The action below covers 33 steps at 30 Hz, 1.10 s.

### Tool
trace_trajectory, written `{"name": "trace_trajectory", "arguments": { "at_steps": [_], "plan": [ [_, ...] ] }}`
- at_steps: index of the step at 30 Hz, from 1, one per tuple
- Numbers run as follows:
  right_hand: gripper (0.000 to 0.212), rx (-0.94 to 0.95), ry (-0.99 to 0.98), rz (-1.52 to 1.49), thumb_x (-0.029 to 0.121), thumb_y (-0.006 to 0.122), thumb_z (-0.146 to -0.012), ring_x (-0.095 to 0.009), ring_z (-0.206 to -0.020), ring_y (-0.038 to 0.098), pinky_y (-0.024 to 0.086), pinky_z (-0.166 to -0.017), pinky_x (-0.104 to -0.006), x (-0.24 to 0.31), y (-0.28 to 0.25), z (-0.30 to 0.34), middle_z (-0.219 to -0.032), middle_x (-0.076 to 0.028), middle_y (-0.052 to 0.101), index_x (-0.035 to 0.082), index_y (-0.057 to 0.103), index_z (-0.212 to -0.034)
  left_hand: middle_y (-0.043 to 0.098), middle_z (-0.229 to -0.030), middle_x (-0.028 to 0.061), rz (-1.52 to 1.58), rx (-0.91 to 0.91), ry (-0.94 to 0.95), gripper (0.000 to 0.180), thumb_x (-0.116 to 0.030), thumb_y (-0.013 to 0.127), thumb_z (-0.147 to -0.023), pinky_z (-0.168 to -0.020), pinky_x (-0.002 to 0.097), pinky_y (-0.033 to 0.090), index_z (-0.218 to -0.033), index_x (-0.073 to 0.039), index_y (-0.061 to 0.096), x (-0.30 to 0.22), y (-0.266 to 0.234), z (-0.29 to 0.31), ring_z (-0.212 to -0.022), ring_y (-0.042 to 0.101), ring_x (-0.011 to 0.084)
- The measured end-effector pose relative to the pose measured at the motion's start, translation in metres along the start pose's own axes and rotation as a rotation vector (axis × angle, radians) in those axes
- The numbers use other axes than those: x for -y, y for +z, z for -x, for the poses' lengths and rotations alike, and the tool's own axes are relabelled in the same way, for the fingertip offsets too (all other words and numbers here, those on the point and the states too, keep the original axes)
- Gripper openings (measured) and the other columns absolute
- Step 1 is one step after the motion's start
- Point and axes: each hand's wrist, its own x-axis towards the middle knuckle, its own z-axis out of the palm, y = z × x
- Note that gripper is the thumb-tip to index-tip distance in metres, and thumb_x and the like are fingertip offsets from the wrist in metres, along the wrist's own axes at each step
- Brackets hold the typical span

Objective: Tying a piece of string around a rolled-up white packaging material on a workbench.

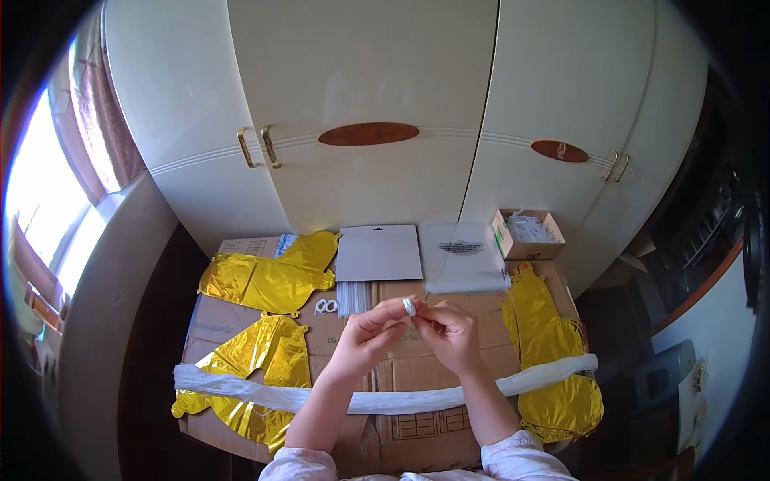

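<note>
Two bare hands meet above the middle of the worktop, fingertip to fingertip, on one small white ring-shaped roll [409, 307]. The left hand [365, 341] steadies it at thumb and forefinger; the right hand [451, 337] pinches it from the other side. Neither is released or clenched. From where I stand, the two-sided pinch seems suited to so small a part: one hand supports, the other is able to turn or pick at it. Any loose end is too small to make out.

Working surface: flattened cardboard [337, 341], probably laid as a protective cover. Two matching white rolls [321, 306] lie just left of the hands, apparently within easy reach.

Across the near side, beneath both forearms, runs a long bundle of white strands [417, 402], perhaps stretched out to prevent tangling. Its ends overlie flat gold foil balloons: the lower-left balloon [277, 345] and the right balloon [553, 381]. The upper-left balloon [261, 280] lies beyond, outside the central area.

Far side, left to right: white plastic sticks [353, 301] partly under a pale card [378, 252], a clear plastic bag [465, 268], and an open carton [533, 251], its walls evidently containing loose white pieces
</note>
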Motion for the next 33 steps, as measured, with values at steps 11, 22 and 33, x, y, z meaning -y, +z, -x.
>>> {"name": "trace_trajectory", "arguments": {
  "at_steps": [11,22,33],
  "plan": [
    [0.013,0.009,-0.201,0.224,0.001,0.073,-0.068,-0.013,-0.054,0.053,0.041,-0.049,-0.0237,0.010,-0.004,-0.004,-0.064,-0.003,0.055,0.005,0.062,-0.074,0.066,-0.099,0.0067,-0.186,-0.165,0.000,0.023,0.002,0.057,-0.084,-0.081,0.0218,0.049,-0.108,0.002,0.061,0.015,0.003,0.003,-0.090,0.061,0.0092],
    [0.014,0.409,0.265,-0.495,0.005,0.063,-0.083,-0.011,-0.079,0.060,0.050,-0.071,-0.0233,-0.012,-0.022,-0.004,-0.087,-0.005,0.063,-0.001,0.060,-0.096,0.064,-0.081,0.0039,-0.131,0.083,-0.339,0.012,0.003,0.063,-0.080,-0.067,0.0201,0.049,-0.091,0.003,0.059,-0.004,-0.008,0.000,-0.079,0.061,0.0082],
    [0.009,0.329,0.265,-0.494,-0.001,0.061,-0.083,-0.011,-0.076,0.060,0.049,-0.070,-0.0234,-0.013,-0.015,-0.001,-0.082,-0.005,0.062,-0.001,0.060,-0.092,0.063,-0.081,0.0098,0.020,0.024,-0.279,0.029,0.005,0.064,-0.079,-0.066,0.0206,0.048,-0.090,-0.005,0.039,-0.006,-0.015,-0.001,-0.085,0.063,0.0132]
  ]
}}
